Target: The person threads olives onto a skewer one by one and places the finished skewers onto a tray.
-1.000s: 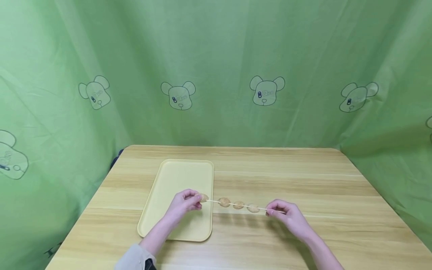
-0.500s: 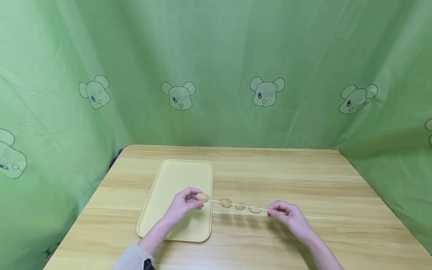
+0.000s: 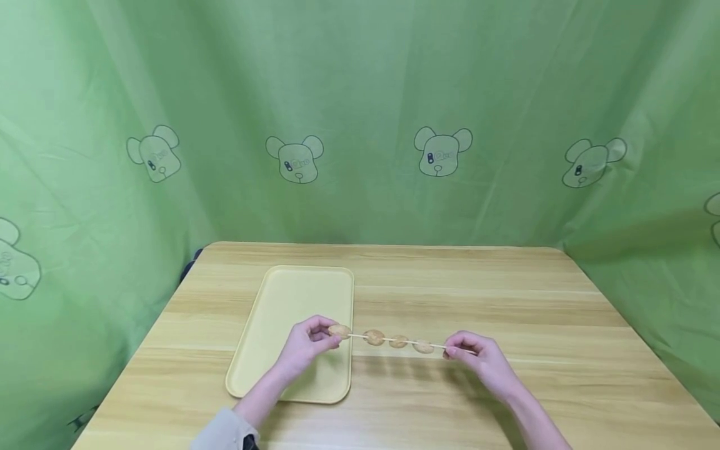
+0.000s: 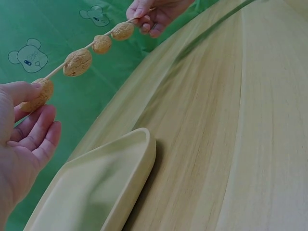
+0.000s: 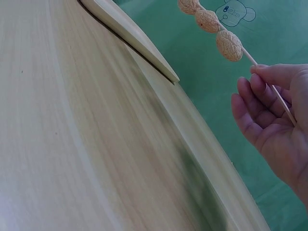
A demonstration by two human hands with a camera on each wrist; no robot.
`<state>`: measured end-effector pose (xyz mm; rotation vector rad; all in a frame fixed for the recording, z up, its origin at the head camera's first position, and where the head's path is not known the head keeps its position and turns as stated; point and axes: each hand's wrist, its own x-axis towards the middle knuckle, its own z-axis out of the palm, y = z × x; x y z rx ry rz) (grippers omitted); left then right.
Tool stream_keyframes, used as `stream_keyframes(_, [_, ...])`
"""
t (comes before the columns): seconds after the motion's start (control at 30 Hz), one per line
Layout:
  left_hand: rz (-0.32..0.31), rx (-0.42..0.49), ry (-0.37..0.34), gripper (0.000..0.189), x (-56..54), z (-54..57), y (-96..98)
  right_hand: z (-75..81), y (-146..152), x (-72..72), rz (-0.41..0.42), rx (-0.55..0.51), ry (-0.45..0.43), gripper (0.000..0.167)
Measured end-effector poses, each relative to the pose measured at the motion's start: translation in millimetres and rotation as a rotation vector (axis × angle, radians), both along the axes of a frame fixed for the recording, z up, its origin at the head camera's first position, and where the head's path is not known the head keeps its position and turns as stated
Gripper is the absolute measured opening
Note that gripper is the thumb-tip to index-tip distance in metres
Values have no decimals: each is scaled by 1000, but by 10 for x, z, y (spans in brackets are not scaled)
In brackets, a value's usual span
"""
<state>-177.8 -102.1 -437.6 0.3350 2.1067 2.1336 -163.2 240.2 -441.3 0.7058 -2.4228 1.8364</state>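
Observation:
Both hands hold a thin wooden skewer (image 3: 437, 346) level above the table. Threaded along it are several brown, wrinkled, oval food balls (image 3: 374, 337), with bare stick between them. At the left end, my left hand (image 3: 300, 347) pinches the outermost ball (image 4: 39, 96) between thumb and fingers, over the tray's right side. The bare right end of the stick lies between the thumb and forefinger of my right hand (image 3: 484, 362). In the right wrist view, that end runs back across the palm, past the nearest ball (image 5: 229, 46).
A pale yellow rectangular tray (image 3: 298, 290) lies left of centre on the wood-grain table (image 3: 478, 281), under my left hand. Green curtains (image 3: 365, 94) with printed bear heads hang behind the table and at both sides.
My left fingers have shifted slightly on the end ball, so more of it shows than a second ago. The skewer and right hand stay nearly in place.

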Motion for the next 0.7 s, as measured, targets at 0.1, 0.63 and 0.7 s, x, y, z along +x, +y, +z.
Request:
stream_keyframes(0.1, [-5, 7, 6, 34, 6, 6, 6, 3, -13, 0, 2, -5, -3, 13])
stream_keyframes(0.63, [-1, 53, 4, 32, 12, 18, 48, 14, -71, -15, 4, -13, -6, 13])
stream_keyframes(0.7, [0, 58, 2, 31, 8, 11, 53, 12, -79, -19, 1, -13, -8, 12])
